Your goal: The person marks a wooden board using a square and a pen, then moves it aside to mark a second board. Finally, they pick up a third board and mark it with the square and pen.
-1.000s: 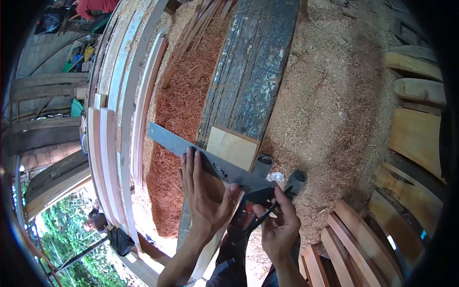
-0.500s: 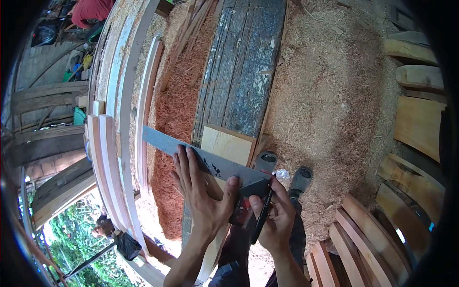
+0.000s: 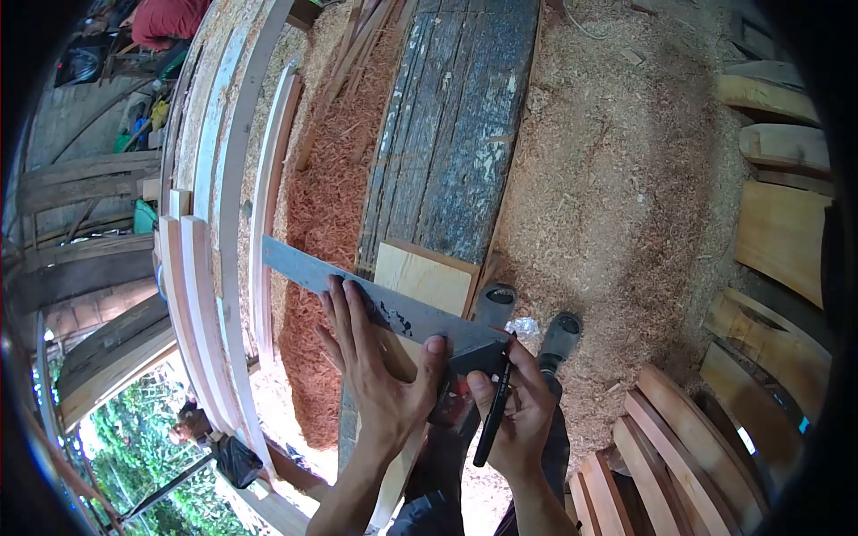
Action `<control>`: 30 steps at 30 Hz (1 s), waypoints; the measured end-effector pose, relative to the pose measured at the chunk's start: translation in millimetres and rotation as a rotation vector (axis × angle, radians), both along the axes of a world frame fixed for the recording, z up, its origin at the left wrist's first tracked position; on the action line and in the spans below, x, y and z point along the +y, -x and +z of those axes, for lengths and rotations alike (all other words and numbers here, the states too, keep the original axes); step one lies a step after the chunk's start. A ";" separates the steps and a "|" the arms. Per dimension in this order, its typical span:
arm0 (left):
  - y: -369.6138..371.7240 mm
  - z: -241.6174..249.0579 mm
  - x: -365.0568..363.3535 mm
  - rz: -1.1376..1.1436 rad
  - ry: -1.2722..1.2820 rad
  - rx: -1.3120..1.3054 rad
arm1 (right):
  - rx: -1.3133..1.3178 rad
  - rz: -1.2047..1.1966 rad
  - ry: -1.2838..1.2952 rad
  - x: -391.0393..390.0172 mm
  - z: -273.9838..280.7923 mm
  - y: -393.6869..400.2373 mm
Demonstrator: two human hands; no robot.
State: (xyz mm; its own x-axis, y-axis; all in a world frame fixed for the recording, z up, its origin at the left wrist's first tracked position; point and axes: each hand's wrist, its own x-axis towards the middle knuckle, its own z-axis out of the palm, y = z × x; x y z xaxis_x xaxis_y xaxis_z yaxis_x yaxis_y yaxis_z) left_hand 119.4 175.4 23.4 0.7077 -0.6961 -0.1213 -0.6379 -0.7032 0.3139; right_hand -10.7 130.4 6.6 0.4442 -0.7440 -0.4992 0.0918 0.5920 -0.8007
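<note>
In the head view, a flat metal blade [image 3: 299,263] lies slantwise across a pale board [image 3: 427,273], which shows on both sides of it. The board rests on a weathered wooden desk [image 3: 451,134], whose paint is worn and patchy.

The left hand [image 3: 380,384] is open with its fingers spread, the fingertips pressing on the middle of the blade and the thumb at its lower edge. The right hand [image 3: 520,420], at the blade's right end, is closed around a black pen [image 3: 494,415] between thumb and fingers; the pen slants, its upper end beside the blade's corner.

Beyond the blade's right end are two dark shoes [image 3: 562,332] on ground covered in sawdust [image 3: 617,188], with a crumpled clear wrapper [image 3: 525,327] between them. Reddish shavings [image 3: 331,210] lie around the blade's left part, and long pale strips [image 3: 271,192] stand past that end. Well to the right of the blade are curved wooden pieces [image 3: 779,239]. Far to its upper left is a person in red [image 3: 170,22].
</note>
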 end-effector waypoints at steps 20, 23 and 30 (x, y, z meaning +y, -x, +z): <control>-18.3 -9.8 6.1 0.139 0.100 -0.011 | -0.060 0.052 -0.113 7.8 6.3 17.1; -18.4 -8.3 5.2 0.130 0.068 -0.041 | 0.000 0.086 -0.066 8.0 10.8 8.3; -9.6 -3.9 9.9 0.087 0.077 -0.073 | 0.148 0.138 0.063 7.9 14.9 14.6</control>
